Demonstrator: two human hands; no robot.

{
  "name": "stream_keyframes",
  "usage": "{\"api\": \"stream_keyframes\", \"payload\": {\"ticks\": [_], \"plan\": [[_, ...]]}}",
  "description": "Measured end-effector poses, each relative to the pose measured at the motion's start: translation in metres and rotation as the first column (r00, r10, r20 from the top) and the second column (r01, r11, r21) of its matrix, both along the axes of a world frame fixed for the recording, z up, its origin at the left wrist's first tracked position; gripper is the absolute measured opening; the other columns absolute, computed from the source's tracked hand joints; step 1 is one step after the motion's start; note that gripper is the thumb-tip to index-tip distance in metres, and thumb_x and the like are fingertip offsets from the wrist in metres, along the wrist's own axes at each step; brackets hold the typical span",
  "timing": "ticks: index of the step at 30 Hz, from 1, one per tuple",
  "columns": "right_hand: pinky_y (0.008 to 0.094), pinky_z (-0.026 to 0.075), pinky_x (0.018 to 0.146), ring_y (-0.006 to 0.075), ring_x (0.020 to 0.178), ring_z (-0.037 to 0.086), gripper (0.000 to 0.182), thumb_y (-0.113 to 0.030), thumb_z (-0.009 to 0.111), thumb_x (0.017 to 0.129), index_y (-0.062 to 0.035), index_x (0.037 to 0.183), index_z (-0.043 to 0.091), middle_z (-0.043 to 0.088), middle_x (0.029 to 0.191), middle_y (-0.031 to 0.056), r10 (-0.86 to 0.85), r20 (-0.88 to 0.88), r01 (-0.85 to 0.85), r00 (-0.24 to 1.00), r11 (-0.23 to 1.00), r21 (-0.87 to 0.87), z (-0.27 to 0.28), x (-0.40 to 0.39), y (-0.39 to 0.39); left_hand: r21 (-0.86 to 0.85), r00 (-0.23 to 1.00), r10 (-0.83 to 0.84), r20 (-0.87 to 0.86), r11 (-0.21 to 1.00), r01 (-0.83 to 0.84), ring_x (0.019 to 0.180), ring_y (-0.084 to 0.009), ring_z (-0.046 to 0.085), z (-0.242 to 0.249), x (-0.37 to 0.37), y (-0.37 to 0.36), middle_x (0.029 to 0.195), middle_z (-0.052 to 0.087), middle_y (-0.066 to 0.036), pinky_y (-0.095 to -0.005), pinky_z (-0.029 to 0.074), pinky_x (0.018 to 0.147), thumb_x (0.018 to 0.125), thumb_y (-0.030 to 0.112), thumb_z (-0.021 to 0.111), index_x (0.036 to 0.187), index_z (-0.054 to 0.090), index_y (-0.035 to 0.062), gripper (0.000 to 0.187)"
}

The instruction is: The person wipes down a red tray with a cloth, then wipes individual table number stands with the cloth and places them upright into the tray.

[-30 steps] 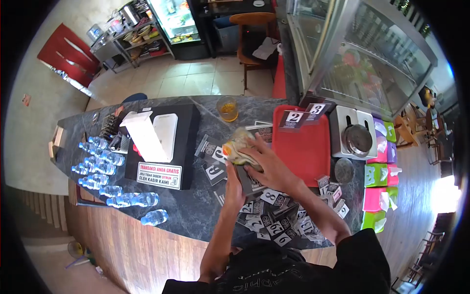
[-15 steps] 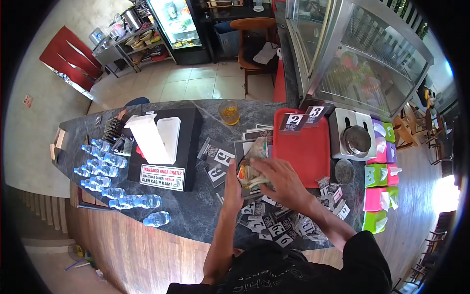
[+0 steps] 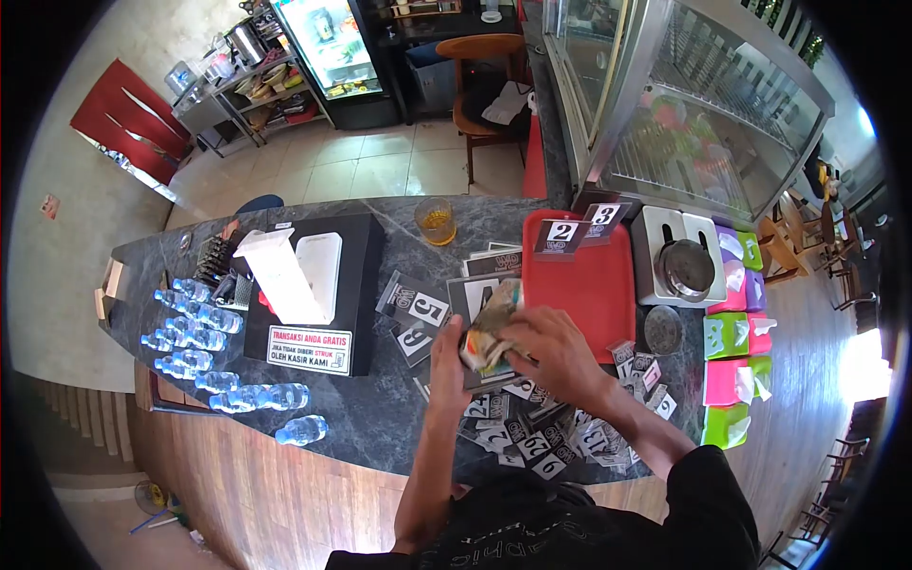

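Left of the red tray (image 3: 589,294), the right hand (image 3: 560,356) has fingers clamped on a patterned cloth (image 3: 489,344) over a number sign (image 3: 463,293), left hand (image 3: 446,369) at its edge, grip unclear; apparently wiping, further strokes need steadying.

Eatery counter (image 3: 366,418) — cashier sign (image 3: 309,350), number cards (image 3: 535,445)

Sign (image 3: 309,351): "TRANSAKSI ANDA GRATIS ... STRUK OLEH KASIR KAMI". Tray cards: "2" (image 3: 560,237), "3" (image 3: 603,220). Tabletop (image 3: 361,418) cards include "5" (image 3: 428,307), "29" (image 3: 534,445).
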State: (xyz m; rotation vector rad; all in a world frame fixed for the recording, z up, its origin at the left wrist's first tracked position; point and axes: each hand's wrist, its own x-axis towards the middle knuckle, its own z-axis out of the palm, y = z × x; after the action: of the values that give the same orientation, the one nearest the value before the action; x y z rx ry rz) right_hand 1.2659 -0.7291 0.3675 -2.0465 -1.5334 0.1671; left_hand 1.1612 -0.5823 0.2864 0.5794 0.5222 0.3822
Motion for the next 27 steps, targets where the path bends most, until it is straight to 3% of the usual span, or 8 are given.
{"api": "stream_keyframes", "payload": {"ticks": [7, 10, 13, 15, 16, 19, 25, 27], "plan": [[0.0426, 0.047, 0.089, 0.0334, 0.108, 0.056, 0.031, -0.005, 0.074, 0.078, -0.005, 0.108, 0.066, 0.06, 0.114, 0.0128, -0.259, -0.075, 0.269, 0.963, 0.904, 0.332, -0.018, 0.017, 0.031, 0.3, 0.994, -0.061, -0.092, 0.95, 0.086, 0.105, -0.0196, 0.067, -0.004, -0.001, -0.009, 0.118, 0.065, -0.011, -0.034, 0.058, 0.086, 0.106, 0.053, 0.032, 0.139, 0.046, 0.001, 0.063], [0.0429, 0.046, 0.089, 0.0328, 0.107, 0.056, 0.028, -0.006, 0.073, 0.079, -0.0051, 0.106, 0.066, 0.061, 0.112, 0.0117, -0.127, -0.034, 0.132, 0.991, 0.953, 0.274, -0.011, 0.006, 0.037, 0.159, 0.994, 0.033, -0.103, 0.987, -0.016, 0.11, -0.0217, 0.065, 0.0, 0.004, -0.007, 0.12, 0.064, -0.01, -0.0363, 0.055, 0.093, 0.105, 0.059, 0.026, 0.143, 0.043, 0.0039, 0.069], [0.0411, 0.045, 0.089, 0.0291, 0.105, 0.057, 0.027, -0.008, 0.074, 0.078, -0.0066, 0.104, 0.067, 0.062, 0.109, 0.0078, -0.034, -0.012, 0.036, 0.999, 0.982, 0.186, -0.006, -0.005, 0.028, -0.027, 0.994, 0.041, 0.1, 0.999, -0.038, 0.111, -0.0217, 0.063, -0.005, 0.0, 0.002, 0.125, 0.063, -0.01, -0.0352, 0.051, 0.097, 0.098, 0.073, 0.022, 0.134, 0.053, 0.0034, 0.084], [0.0405, 0.044, 0.089, 0.0277, 0.104, 0.057, 0.026, -0.01, 0.074, 0.078, -0.0073, 0.103, 0.067, 0.062, 0.108, 0.0065, -0.004, -0.001, 0.004, 1.0, 0.994, 0.107, 0.001, -0.005, 0.02, 0.016, 0.995, 0.022, 0.092, 1.0, -0.024, 0.11, -0.0218, 0.064, 0.012, -0.003, 0.004, 0.123, 0.064, -0.011, -0.0357, 0.052, 0.096, 0.102, 0.065, 0.026, 0.133, 0.054, 0.0031, 0.075], [0.0399, 0.044, 0.088, 0.0266, 0.103, 0.057, 0.025, -0.011, 0.074, 0.078, -0.0081, 0.102, 0.068, 0.062, 0.106, 0.0055, -0.018, 0.032, 0.016, 0.999, 0.997, 0.08, 0.002, -0.004, 0.015, -0.005, 0.993, 0.097, 0.06, 0.995, -0.097, 0.102, -0.0193, 0.066, 0.005, 0.005, 0.002, 0.118, 0.066, -0.01, -0.0332, 0.054, 0.091, 0.105, 0.049, 0.039, 0.129, 0.056, 0.0026, 0.055], [0.0395, 0.044, 0.086, 0.0255, 0.1, 0.058, 0.023, -0.012, 0.074, 0.077, -0.009, 0.099, 0.069, 0.062, 0.102, 0.0045, -0.078, 0.097, 0.07, 0.992, 0.994, 0.081, -0.001, -0.002, 0.001, 0.149, 0.992, 0.109, 0.062, 0.982, -0.117, 0.089, -0.0111, 0.066, 0.0, 0.007, -0.003, 0.106, 0.068, -0.006, -0.0262, 0.055, 0.078, 0.102, 0.023, 0.056, 0.119, 0.06, 0.0029, 0.027], [0.0408, 0.044, 0.086, 0.0274, 0.094, 0.059, 0.022, -0.011, 0.073, 0.076, -0.0069, 0.097, 0.069, 0.062, 0.099, 0.0069, -0.321, 0.187, 0.317, 0.928, 0.947, 0.051, -0.039, 0.037, -0.039, 0.161, 0.981, 0.192, -0.005, 0.969, -0.189, 0.088, -0.0117, 0.067, 0.022, -0.005, 0.01, 0.103, 0.068, -0.005, -0.0262, 0.057, 0.075, 0.104, 0.029, 0.053, 0.122, 0.06, 0.0019, 0.033], [0.0415, 0.044, 0.084, 0.0273, 0.094, 0.057, 0.017, -0.013, 0.07, 0.077, -0.0068, 0.093, 0.068, 0.06, 0.097, 0.0066, -0.4, 0.046, 0.4, 0.915, 0.916, 0.016, -0.047, 0.054, -0.054, 0.324, 0.99, 0.138, 0.018, 0.936, -0.136, 0.088, -0.0121, 0.067, 0.017, -0.01, 0.025, 0.106, 0.068, -0.006, -0.0262, 0.057, 0.076, 0.104, 0.029, 0.054, 0.124, 0.059, 0.002, 0.034]]}}
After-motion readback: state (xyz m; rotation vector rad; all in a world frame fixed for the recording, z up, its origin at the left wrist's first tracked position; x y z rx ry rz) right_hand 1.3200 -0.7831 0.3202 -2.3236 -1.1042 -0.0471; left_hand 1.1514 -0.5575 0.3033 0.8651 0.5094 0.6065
